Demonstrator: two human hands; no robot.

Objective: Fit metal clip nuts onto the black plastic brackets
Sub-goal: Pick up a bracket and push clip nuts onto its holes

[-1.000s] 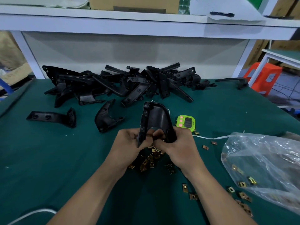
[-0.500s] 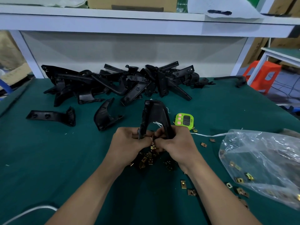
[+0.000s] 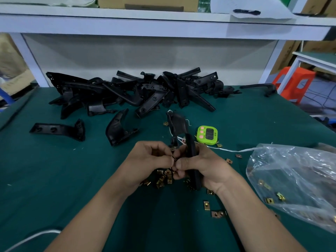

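Observation:
My right hand (image 3: pixel 205 165) grips a curved black plastic bracket (image 3: pixel 179 125) by its lower arm, the upper end tilting away over the table. My left hand (image 3: pixel 149 160) pinches a small brass-coloured clip nut (image 3: pixel 174 158) against the bracket's near end, fingertips of both hands meeting there. Under the hands lies a heap of loose clip nuts (image 3: pixel 163 179). More clip nuts (image 3: pixel 217 213) lie scattered on the green mat to the right.
A pile of black brackets (image 3: pixel 138 91) fills the back of the table; two single brackets (image 3: pixel 60 129) (image 3: pixel 118 128) lie left of centre. A green timer (image 3: pixel 207 134) sits behind my right hand. A clear plastic bag (image 3: pixel 294 179) with nuts lies at right.
The bracket has tipped away and turned so its arm runs through my right palm. My left hand let go of the bracket's left arm and now pinches a clip nut.

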